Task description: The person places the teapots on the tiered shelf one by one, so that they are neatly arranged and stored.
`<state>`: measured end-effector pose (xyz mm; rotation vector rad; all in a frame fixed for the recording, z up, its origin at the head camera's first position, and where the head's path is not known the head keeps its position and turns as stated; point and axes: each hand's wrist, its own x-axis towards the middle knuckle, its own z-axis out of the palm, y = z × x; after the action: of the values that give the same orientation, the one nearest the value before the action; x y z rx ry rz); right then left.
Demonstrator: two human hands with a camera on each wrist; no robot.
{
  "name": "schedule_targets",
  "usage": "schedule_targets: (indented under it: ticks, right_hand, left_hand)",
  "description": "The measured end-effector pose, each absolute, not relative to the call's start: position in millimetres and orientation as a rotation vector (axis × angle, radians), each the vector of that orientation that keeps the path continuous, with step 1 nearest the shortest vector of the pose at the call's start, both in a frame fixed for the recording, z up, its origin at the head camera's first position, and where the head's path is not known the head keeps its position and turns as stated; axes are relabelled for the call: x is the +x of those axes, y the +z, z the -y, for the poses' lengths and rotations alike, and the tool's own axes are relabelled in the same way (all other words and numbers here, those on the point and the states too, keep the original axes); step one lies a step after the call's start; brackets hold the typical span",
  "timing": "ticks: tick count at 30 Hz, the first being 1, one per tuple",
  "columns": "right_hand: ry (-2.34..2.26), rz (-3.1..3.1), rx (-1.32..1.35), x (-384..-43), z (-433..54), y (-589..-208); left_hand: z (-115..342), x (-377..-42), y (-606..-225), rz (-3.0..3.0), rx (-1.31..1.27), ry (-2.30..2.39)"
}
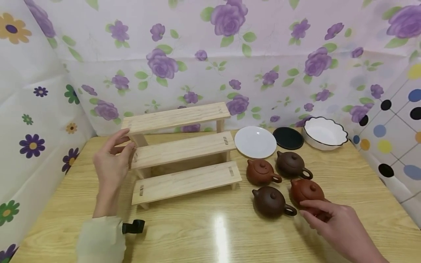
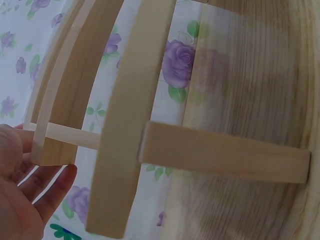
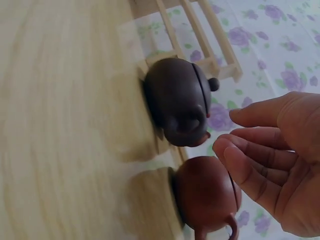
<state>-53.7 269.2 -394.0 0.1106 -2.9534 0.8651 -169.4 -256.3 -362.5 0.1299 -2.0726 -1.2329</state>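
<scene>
My right hand (image 1: 335, 223) is hovering at the front red teapot (image 1: 307, 191), thumb and fingers standing apart; I cannot tell whether a fingertip is touching it. That pot is sitting toward the table's right edge, its spout pointing to the back left and its long axis running from there to the front right. My left hand (image 1: 113, 160) is gripping the left end of the three-tier wooden shelf (image 1: 184, 148), fingers curling about a board. The shelf's long axis is running left to right, the right end slanting toward the back edge, the tiers stepping down frontward.

The pale wooden table (image 1: 197, 233) is shining near its front, and floral cloth (image 1: 263, 44) is hanging behind its back edge.

The front dark teapot (image 1: 269, 202) is crowding my pot's left side, its handle reaching near my fingertips. Behind, the rear red teapot (image 1: 261, 171) and rear dark teapot (image 1: 290, 164) are standing close. A white plate (image 1: 255, 142), a black disc (image 1: 288, 138) and a scalloped bowl (image 1: 325, 133) are lining the back edge rightward.
</scene>
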Motion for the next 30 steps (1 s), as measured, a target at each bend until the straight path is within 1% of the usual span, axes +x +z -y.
schedule_targets:
  ticks: [11,18,30]
  right_hand:
    - [0.742,3.212,0.094,-68,-265,-402]
    - [0.757,3.229,0.11,-73,-259,-410]
    - [0.808,3.173,0.106,-73,-255,-419]
  left_hand:
    - [258,-174,-365,1.994,0.102,-1.263]
    - [260,-174,-368,1.978,0.115,-1.285]
    - [259,-175,-372,1.936,0.118,-1.325]
